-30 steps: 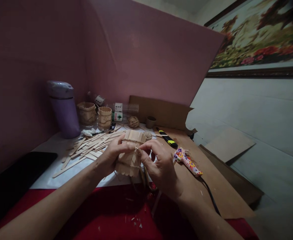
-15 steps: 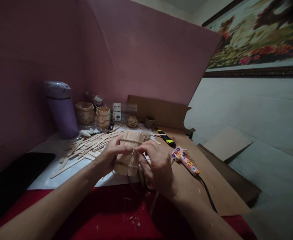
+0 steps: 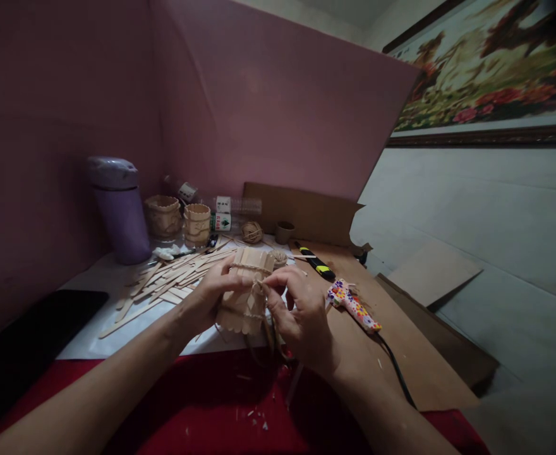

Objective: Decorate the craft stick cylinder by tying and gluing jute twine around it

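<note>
A cup made of wooden craft sticks is tilted in front of me, with twine bands around its upper and lower parts. Wrapped around its left side, my left hand holds it, the thumb lying across the front. My right hand pinches a bit of twine against the cup's right side, thumb and index finger close together. Loose twine hangs below the cup beside the right hand.
Loose craft sticks lie on white paper at left. Behind stand a purple tumbler, two stick cups, plastic bottles and a twine ball. At right lie a utility knife and a corded, flower-patterned glue gun.
My right hand has shifted slightly right, its thumb and index finger now a little away from the cup's front. The left hand and cup stay almost still.
</note>
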`<state>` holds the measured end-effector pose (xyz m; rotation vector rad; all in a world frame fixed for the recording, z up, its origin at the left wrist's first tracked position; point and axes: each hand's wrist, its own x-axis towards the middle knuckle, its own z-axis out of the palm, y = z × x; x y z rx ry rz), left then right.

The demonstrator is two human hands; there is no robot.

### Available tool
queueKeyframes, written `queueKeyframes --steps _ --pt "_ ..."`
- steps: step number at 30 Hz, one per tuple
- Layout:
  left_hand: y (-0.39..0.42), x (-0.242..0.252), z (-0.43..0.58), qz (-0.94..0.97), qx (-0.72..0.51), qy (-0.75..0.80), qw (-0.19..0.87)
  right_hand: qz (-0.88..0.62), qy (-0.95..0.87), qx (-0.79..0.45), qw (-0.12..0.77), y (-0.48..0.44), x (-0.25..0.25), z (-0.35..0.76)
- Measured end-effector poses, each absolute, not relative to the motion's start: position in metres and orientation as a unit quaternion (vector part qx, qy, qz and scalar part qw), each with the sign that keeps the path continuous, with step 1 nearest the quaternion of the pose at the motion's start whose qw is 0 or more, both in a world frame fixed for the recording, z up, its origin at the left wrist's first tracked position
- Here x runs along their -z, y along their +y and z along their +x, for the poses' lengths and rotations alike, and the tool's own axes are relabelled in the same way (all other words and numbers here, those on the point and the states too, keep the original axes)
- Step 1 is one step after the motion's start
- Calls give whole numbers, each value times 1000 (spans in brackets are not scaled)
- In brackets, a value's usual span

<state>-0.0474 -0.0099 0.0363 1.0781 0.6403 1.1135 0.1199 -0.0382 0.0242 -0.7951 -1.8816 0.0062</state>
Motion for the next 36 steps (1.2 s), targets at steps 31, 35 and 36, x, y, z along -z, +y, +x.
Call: queueKeyframes --steps 31,35,36 --pt "-8 -33 -48 480 -498 278 667 -342 -822 83 449 -40 -28 122" --pt "-8 -33 -47 481 -495 277 668 -339 -807 62 479 -39 -27 123" --pt "-8 -34 -47 482 -495 277 668 -340 -802 57 488 -39 -27 122"
